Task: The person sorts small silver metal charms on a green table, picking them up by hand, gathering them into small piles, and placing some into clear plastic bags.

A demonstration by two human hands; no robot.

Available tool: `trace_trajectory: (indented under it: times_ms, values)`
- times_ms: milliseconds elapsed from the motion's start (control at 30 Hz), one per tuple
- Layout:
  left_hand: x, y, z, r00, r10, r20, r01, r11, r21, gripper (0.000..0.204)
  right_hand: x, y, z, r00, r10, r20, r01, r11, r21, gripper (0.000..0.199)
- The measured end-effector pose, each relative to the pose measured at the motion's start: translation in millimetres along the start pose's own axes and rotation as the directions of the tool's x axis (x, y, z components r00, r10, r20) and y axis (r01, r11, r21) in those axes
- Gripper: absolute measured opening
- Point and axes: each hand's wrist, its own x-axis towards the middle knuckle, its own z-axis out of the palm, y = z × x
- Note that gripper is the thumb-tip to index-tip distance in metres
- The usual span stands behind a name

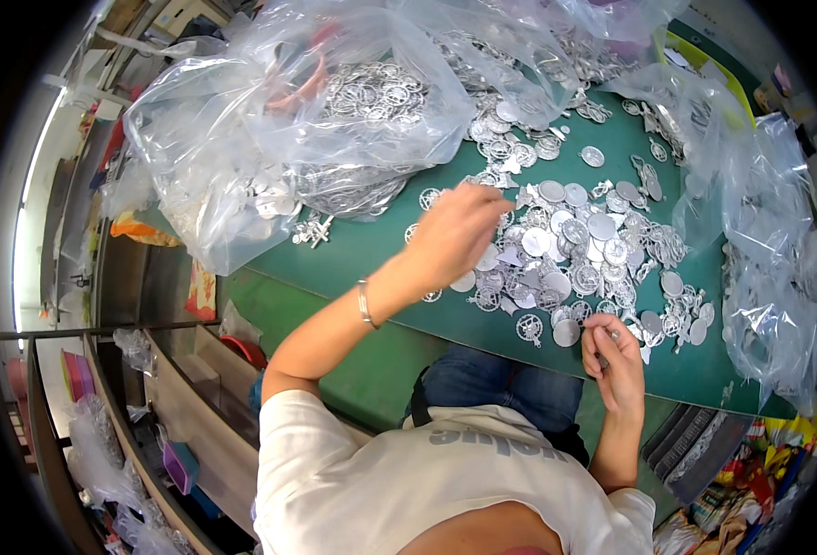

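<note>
A small silvery metal piece (603, 335) is pinched in the right hand (615, 363), at the near edge of the green table (371, 254). The heap of flat, shiny silver discs and openwork medallions (580, 250) is reached into by the left hand (455, 236), fingers curled; whether anything is gripped cannot be told.

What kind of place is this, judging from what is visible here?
Probably a small workshop for sorting or assembling metal parts: a green worktable covered with round silver metal discs, large clear plastic bags holding more, and cluttered shelves beside it.
</note>
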Motion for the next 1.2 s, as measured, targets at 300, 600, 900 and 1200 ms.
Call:
trace_trajectory:
  times_ms: [300, 600, 900, 1200]
  values:
    - [1, -43, 41, 0.943, -0.268, 0.199, 0.268, 0.963, 0.025, 0.024, -1, -2, 7, 1.0, -0.006, -0.022, 0.005, 1.0, -0.004, 0.013]
    - [30, -20, 62, 0.933, -0.192, 0.305, 0.229, 0.969, -0.089, 0.041, 3, -1, -2, 0.992, -0.081, -0.097, 0.072, 0.993, -0.093, 0.012]
    - [34, -28, 58, 0.923, -0.174, 0.343, 0.251, 0.948, -0.195, 0.028, 26, -24, -4, 0.87, -0.486, -0.083, 0.154, 0.427, -0.891, 0.022]
    - [25, -4, 48, 0.596, -0.348, 0.724, 0.63, -0.356, -0.69, 0.026, 48, -29, 0, 0.835, -0.542, -0.096, 0.025, 0.211, -0.977, 0.028]
